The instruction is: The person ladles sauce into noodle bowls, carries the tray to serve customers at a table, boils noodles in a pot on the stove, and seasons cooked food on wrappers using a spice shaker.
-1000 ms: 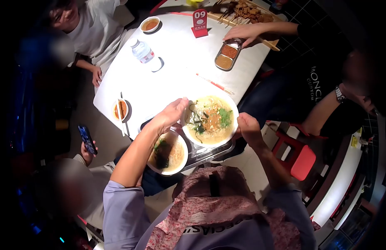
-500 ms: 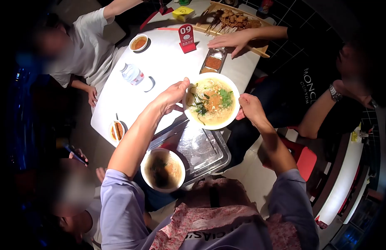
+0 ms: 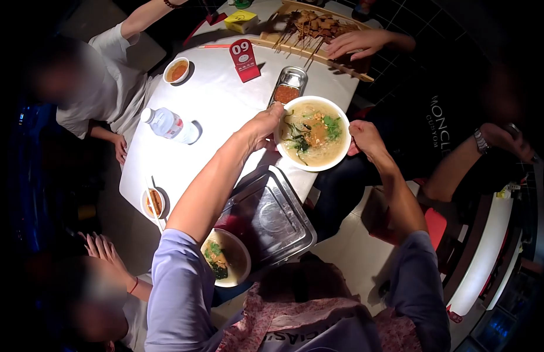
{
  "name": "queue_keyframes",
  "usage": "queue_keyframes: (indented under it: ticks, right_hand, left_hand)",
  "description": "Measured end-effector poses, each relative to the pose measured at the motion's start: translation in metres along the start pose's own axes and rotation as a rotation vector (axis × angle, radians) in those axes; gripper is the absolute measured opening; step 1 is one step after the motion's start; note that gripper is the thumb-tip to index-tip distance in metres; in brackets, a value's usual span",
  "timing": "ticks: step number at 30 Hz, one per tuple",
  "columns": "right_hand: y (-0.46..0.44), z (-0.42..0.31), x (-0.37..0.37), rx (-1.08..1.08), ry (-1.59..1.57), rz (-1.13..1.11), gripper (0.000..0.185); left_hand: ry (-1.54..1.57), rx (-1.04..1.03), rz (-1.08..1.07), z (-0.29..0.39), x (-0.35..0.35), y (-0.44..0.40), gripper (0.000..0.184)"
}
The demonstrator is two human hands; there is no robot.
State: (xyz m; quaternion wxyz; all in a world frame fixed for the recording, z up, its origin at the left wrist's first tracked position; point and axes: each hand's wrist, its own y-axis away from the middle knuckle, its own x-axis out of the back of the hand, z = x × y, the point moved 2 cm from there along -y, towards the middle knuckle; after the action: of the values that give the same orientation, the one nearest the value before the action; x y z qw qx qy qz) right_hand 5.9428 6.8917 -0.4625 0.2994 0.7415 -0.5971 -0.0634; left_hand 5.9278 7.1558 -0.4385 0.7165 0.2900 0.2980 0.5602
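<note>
A white bowl of noodle soup (image 3: 313,134), topped with green herbs, dark greens and chopped nuts, is held up at the table's near right edge. My left hand (image 3: 264,124) grips its left rim, thumb on top. On the opposite side my right hand (image 3: 367,139) pinches the rim; its fingers underneath are partly hidden. Just beyond the bowl lies a metal condiment tray (image 3: 291,76) with red seasoning. Below my arms is a metal serving tray (image 3: 272,217). A second soup bowl (image 3: 228,257) sits at that tray's near left corner, partly covered by my left sleeve.
On the white table (image 3: 210,88) stand a water bottle (image 3: 165,124), a red 09 sign (image 3: 244,60) and two small sauce bowls (image 3: 176,71) (image 3: 153,203). Skewers (image 3: 322,29) fill a wooden tray at the back, under another person's hand (image 3: 357,44). Seated people surround the table; a red stool (image 3: 433,226) is right.
The held bowl has shifted right relative to the table, with both my hands on it. Another person's hand moved from the condiment tray toward the skewers. The person lower left has raised an open hand.
</note>
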Motion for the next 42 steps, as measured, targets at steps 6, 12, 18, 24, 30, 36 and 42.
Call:
queue_keyframes:
  ticks: [6,12,18,24,30,36,42]
  right_hand:
    - [-0.021,0.011,0.011,-0.050,0.041,0.002,0.026]
    - [-0.035,0.017,0.014,-0.004,0.033,-0.035,0.026]
    - [-0.044,0.012,0.011,-0.014,-0.008,-0.039,0.024]
    - [-0.051,0.008,0.009,-0.001,0.028,-0.034,0.024]
    - [-0.045,0.017,0.014,0.025,0.038,-0.046,0.030]
    - [0.040,-0.004,0.019,0.251,0.116,0.248,0.032]
    - [0.144,-0.038,-0.084,0.315,0.210,-0.172,0.022]
  left_hand:
    - [0.050,-0.001,0.038,-0.001,-0.010,-0.020,0.063]
    - [0.016,0.032,0.046,0.002,-0.006,-0.032,0.062]
    - [0.031,0.005,0.073,0.010,-0.006,-0.033,0.062]
    - [0.037,-0.001,0.106,0.018,-0.002,-0.031,0.062]
    - [-0.227,-0.452,0.393,0.020,0.001,0.023,0.051]
    - [0.109,-0.854,0.740,-0.056,0.015,0.234,0.033]
    - [0.040,-0.361,1.415,-0.254,0.001,0.329,0.032]
